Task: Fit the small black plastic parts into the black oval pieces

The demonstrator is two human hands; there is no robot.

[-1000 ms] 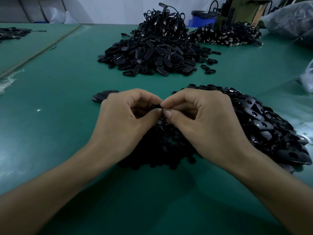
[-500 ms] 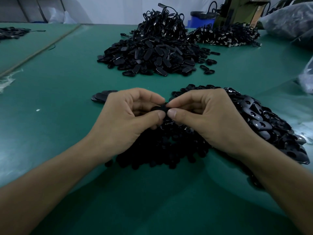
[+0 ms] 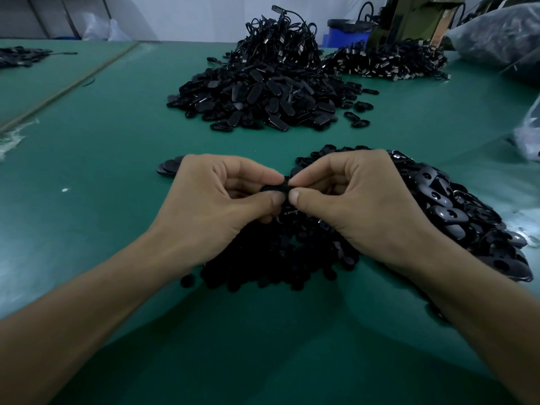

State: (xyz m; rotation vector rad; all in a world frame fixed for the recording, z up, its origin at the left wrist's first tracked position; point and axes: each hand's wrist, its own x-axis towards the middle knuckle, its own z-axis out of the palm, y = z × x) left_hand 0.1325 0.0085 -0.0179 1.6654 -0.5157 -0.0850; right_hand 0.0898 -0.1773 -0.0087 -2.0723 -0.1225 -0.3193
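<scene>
My left hand [image 3: 216,206] and my right hand [image 3: 359,203] meet at the middle of the green table, thumbs and forefingers pinching one black oval piece [image 3: 276,189] between them. Most of that piece is hidden by my fingertips, and I cannot tell whether a small part sits in it. Under my hands lies a heap of small black plastic parts [image 3: 280,258]. A pile of glossy black oval pieces [image 3: 455,211] with holes spreads out to the right of my right hand.
A few flat black pieces [image 3: 168,168] lie left of my left hand. A big mound of black oval pieces [image 3: 263,95] sits further back, with a corded pile [image 3: 388,62] behind it. Plastic bags [image 3: 529,133] line the right edge. The green table [image 3: 87,159] stretches left.
Both hands have lifted slightly off the heap and the held oval piece now shows between the fingertips. The pinch has stayed closed throughout.
</scene>
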